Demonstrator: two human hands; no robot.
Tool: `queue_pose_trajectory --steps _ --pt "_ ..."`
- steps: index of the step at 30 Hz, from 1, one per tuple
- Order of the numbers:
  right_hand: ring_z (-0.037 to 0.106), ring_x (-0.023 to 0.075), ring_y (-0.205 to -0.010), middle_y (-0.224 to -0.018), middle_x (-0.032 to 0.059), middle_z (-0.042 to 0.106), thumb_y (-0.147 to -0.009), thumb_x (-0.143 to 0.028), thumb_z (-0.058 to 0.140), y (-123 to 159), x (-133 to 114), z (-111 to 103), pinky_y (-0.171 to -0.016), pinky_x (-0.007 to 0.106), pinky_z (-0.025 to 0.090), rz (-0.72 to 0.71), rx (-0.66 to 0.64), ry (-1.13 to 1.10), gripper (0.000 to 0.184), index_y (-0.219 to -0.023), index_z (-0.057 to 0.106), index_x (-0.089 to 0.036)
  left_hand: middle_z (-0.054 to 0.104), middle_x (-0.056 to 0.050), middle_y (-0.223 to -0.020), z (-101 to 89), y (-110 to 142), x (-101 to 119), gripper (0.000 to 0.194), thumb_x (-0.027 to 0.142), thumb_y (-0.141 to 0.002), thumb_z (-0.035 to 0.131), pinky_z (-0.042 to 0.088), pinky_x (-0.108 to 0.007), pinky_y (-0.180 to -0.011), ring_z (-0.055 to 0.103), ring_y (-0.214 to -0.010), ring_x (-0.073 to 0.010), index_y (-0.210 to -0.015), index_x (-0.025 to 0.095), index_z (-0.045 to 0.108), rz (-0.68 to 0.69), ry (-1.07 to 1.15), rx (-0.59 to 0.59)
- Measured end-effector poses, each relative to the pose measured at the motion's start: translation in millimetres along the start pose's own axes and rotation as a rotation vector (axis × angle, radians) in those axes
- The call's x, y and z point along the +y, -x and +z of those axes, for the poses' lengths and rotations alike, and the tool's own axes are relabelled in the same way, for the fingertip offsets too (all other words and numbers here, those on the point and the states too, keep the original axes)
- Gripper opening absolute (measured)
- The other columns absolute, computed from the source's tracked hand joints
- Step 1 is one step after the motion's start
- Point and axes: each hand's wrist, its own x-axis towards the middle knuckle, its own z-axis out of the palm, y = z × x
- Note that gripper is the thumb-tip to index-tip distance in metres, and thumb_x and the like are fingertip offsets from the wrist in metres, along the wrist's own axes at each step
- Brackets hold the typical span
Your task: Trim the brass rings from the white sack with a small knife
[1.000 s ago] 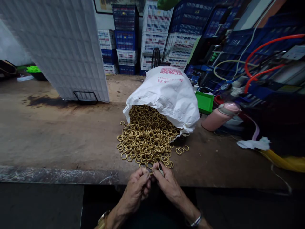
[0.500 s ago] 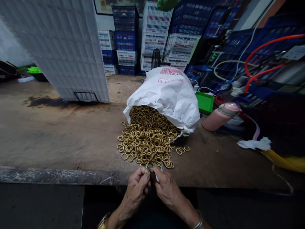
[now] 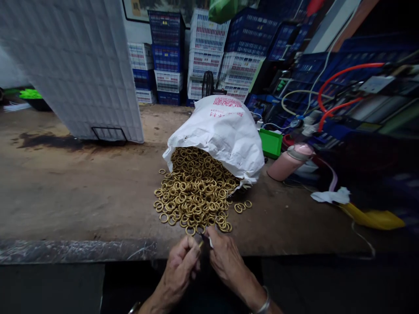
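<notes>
A heap of brass-coloured rings [image 3: 193,196] spills from the mouth of a white woven sack [image 3: 216,131] onto the table. My left hand [image 3: 181,261] is closed in a pinch just in front of the heap; one ring [image 3: 200,245] shows at its fingertips, seen nearly edge-on. Beside it, my right hand [image 3: 225,255] is wrapped round a small tool with a dark, thin tip [image 3: 202,236] and a bit of white near the fingers. That tip points at the heap's front rings. Most of the tool is hidden in my palm, so its kind is unclear.
Three loose rings [image 3: 243,206] lie right of the heap. Farther right are a green tray [image 3: 271,143], a pink bottle [image 3: 290,163] and a yellow bag [image 3: 373,216]. A tall grey ribbed panel [image 3: 98,78] stands left. Stacked crates [image 3: 168,80] line the back.
My hands have moved slightly apart, and the ring at my left fingertips now shows. The tool tip in my right hand is at the heap's front edge. The whole view has shifted a little.
</notes>
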Motion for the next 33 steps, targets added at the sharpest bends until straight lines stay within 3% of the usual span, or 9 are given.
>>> queue_pose_trajectory --steps 4,8,13,17,21,26,28,31,33 --pt "0.057 0.0162 -0.065 -0.070 0.0037 0.061 -0.073 -0.004 0.036 -8.5 24.1 -12.2 -0.056 0.023 0.030 0.209 0.144 0.084 0.027 -0.092 0.049 -0.018 0.046 0.006 -0.048 1.7 5.5 12.0 0.035 0.051 -0.076 0.052 0.020 -0.015 -0.034 0.031 -0.036 -0.0034 -0.066 0.018 0.043 -0.105 0.105 -0.119" --pt "0.060 0.0177 -0.064 -0.071 0.0038 0.063 -0.084 -0.021 0.036 -15.4 43.9 -18.8 -0.054 0.024 0.031 0.266 0.294 0.108 0.017 -0.092 0.051 -0.020 0.042 0.005 -0.043 2.5 -4.8 11.4 0.035 0.049 -0.080 0.045 0.017 -0.016 -0.033 0.028 -0.033 -0.0032 -0.072 0.015 0.052 -0.206 0.271 -0.104" --pt "0.062 0.0194 -0.065 -0.074 0.0056 0.067 -0.085 -0.029 0.041 -21.4 46.2 -13.1 -0.052 0.024 0.029 0.299 0.270 0.185 0.017 -0.092 0.054 -0.020 0.058 -0.002 -0.067 0.2 -12.2 9.5 0.020 0.035 -0.073 0.057 0.022 -0.016 -0.032 0.040 -0.040 -0.0053 -0.074 0.017 0.049 -0.203 0.469 -0.046" --pt "0.062 0.0182 -0.065 -0.074 0.0056 0.067 -0.085 -0.024 0.039 -22.8 48.8 -8.5 -0.052 0.024 0.028 0.290 0.269 0.233 0.018 -0.093 0.055 -0.021 0.056 -0.001 -0.071 -4.0 -10.7 8.4 0.017 0.029 -0.074 0.057 0.028 -0.015 -0.036 0.049 -0.050 -0.0082 -0.085 0.018 0.052 -0.255 0.570 -0.063" --pt "0.060 0.0176 -0.064 -0.073 0.0053 0.066 -0.083 -0.022 0.038 -23.9 54.6 -7.0 -0.052 0.024 0.029 0.275 0.290 0.173 0.019 -0.091 0.054 -0.020 0.055 -0.002 -0.072 -5.1 -12.6 -0.4 0.018 0.032 -0.077 0.056 0.032 -0.016 -0.038 0.051 -0.058 -0.0098 -0.073 0.015 0.053 -0.258 0.638 -0.048" --pt "0.052 0.0141 -0.054 -0.063 0.0008 0.057 -0.082 -0.029 0.036 -23.9 47.5 -7.8 -0.052 0.023 0.032 0.233 0.356 -0.126 0.017 -0.081 0.050 -0.020 0.054 0.000 -0.063 2.0 -18.1 -6.2 0.023 0.036 -0.074 0.060 0.032 -0.015 -0.036 0.047 -0.050 -0.0081 -0.069 0.015 0.052 -0.180 0.471 -0.049" --pt "0.048 0.0126 -0.053 -0.060 -0.0011 0.053 -0.082 -0.035 0.037 -22.8 37.9 -7.5 -0.052 0.023 0.034 0.204 0.352 -0.289 0.020 -0.073 0.048 -0.020 0.051 0.003 -0.055 6.0 -20.6 -4.7 0.026 0.040 -0.072 0.061 0.030 -0.015 -0.033 0.042 -0.042 -0.0073 -0.069 0.017 0.051 -0.106 0.315 0.014" --pt "0.046 0.0109 -0.054 -0.055 -0.0030 0.049 -0.077 -0.036 0.043 -20.5 19.6 -6.1 -0.052 0.021 0.036 0.188 0.274 -0.530 0.022 -0.063 0.045 -0.020 0.052 0.004 -0.052 9.8 -23.0 0.2 0.022 0.038 -0.069 0.064 0.034 -0.018 -0.038 0.042 -0.040 -0.0077 -0.075 0.018 0.057 0.061 0.035 0.175" --pt "0.043 0.0095 -0.052 -0.053 -0.0043 0.047 -0.073 -0.034 0.047 -18.7 8.1 -4.8 -0.050 0.020 0.036 0.217 0.192 -0.690 0.019 -0.061 0.045 -0.020 0.061 0.000 -0.064 9.4 -23.1 3.2 0.018 0.031 -0.069 0.065 0.042 -0.022 -0.053 0.052 -0.053 -0.0118 -0.082 0.018 0.063 0.207 -0.107 0.209"
